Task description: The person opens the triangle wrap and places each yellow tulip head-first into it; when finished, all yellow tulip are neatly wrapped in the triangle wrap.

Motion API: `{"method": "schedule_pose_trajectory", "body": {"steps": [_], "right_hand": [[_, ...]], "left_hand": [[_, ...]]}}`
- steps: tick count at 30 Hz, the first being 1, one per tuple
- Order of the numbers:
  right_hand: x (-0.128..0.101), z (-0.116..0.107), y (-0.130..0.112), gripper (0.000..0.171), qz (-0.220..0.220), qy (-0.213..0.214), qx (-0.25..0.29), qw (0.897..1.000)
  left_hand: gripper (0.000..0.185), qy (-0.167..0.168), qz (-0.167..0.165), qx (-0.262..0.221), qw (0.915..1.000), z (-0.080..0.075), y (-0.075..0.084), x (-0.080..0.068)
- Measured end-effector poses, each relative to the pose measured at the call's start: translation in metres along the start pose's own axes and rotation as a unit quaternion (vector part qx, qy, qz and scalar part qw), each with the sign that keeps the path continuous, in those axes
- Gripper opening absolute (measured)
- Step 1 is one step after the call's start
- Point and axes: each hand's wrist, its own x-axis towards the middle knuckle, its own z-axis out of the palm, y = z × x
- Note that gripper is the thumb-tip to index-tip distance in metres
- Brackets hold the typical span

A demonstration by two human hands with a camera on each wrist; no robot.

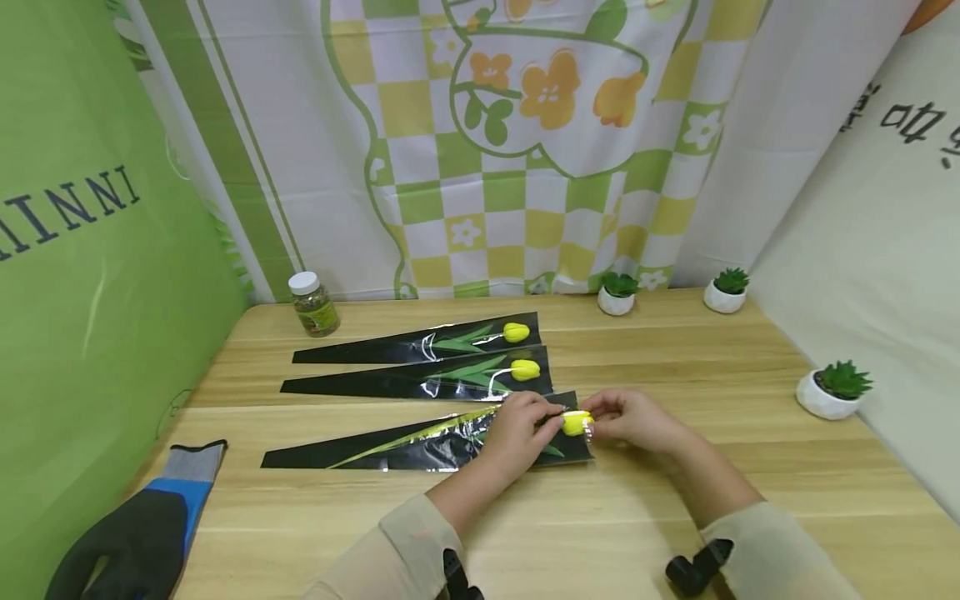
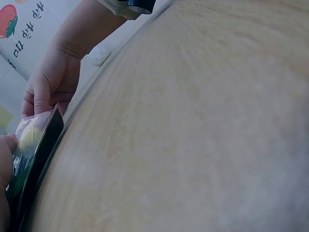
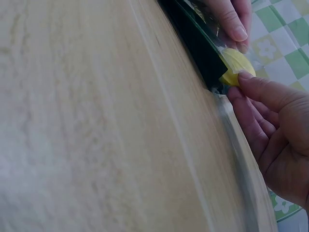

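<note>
Already two sleeved tulips (image 1: pixel 480 354) lie finished; both hands, left hand (image 1: pixel 525 427) and right hand (image 1: pixel 637 419), pinch the third tulip (image 1: pixel 576 422) at its sleeve (image 1: pixel 420 446) mouth, not fully in.

Three flower sleeves lie in a row on the table (image 1: pixel 675 517), the nearest sleeve (image 1: pixel 420 446) in front of the middle sleeve (image 1: pixel 420 379) and the far sleeve (image 1: pixel 420 343). A jar (image 1: pixel 313 304) stands behind them to the left, a glove (image 1: pixel 142 533) lies at the near left, and three small pots, seemingly plants, stand right.
</note>
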Motion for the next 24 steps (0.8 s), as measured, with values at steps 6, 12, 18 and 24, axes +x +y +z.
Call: {"method": "schedule_pose_trajectory", "body": {"steps": [6, 12, 18, 24], "right_hand": [[0.004, 0.004, 0.001, 0.033, -0.005, -0.004, -0.007, 1.000], [0.008, 0.008, 0.001, 0.032, -0.026, -0.001, -0.049, 0.998], [0.013, 0.012, 0.003, 0.033, -0.027, -0.009, -0.049, 0.998], [0.013, 0.012, 0.004, 0.035, -0.019, -0.015, -0.039, 0.999]], "left_hand": [[0.021, -0.002, 0.009, 0.005, 0.9999, 0.001, -0.001, 0.001], [0.022, -0.003, 0.014, 0.007, 0.9999, 0.001, -0.001, 0.001], [0.021, 0.002, 0.024, 0.012, 0.9996, 0.001, -0.002, 0.002], [0.021, -0.008, 0.014, 0.011, 0.9998, 0.002, -0.003, 0.002]]}}
